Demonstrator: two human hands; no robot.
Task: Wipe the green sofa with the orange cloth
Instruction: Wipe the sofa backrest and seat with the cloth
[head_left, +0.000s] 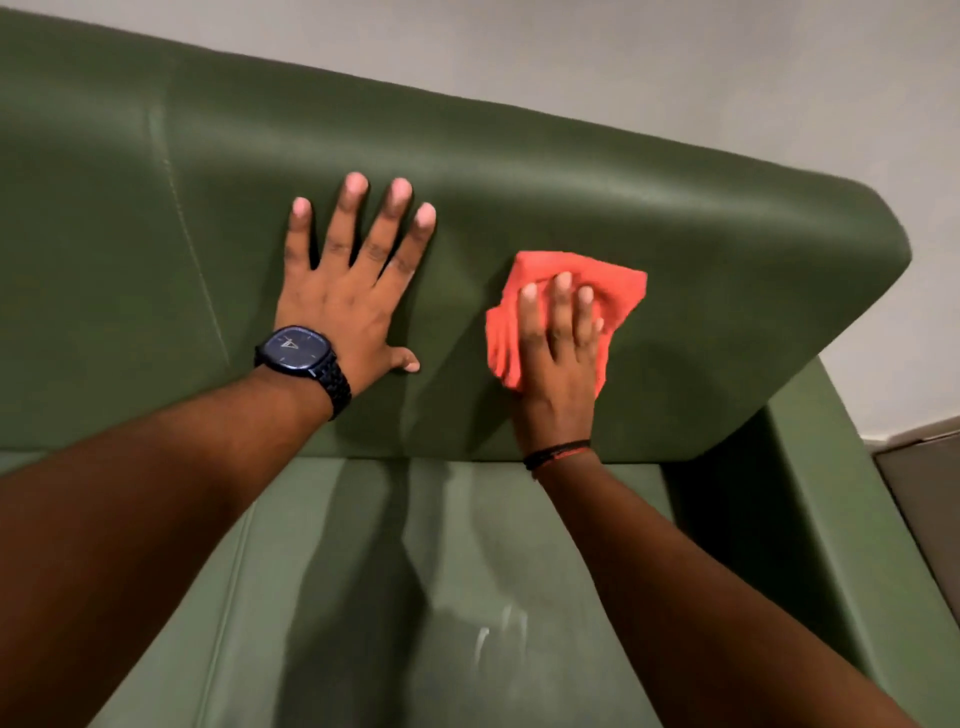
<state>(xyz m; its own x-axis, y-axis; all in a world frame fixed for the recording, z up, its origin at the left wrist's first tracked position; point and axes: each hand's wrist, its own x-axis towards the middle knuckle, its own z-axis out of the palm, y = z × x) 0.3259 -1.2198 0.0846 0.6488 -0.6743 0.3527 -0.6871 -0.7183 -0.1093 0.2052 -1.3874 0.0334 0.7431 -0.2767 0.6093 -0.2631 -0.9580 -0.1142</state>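
Observation:
The green sofa (675, 249) fills most of the view, its backrest across the top and its seat cushion below. My right hand (558, 358) presses the crumpled orange cloth (618, 283) flat against the front of the backrest, near its right end. The cloth shows above and to the left of my fingers. My left hand (353, 291) lies flat on the backrest to the left of the cloth, fingers spread, holding nothing. A dark watch sits on that wrist.
A pale wall (727, 62) rises behind the sofa. The right armrest (831, 493) runs down the right side, with a strip of floor (924, 478) beyond it. Pale streaks mark the seat cushion (498, 634).

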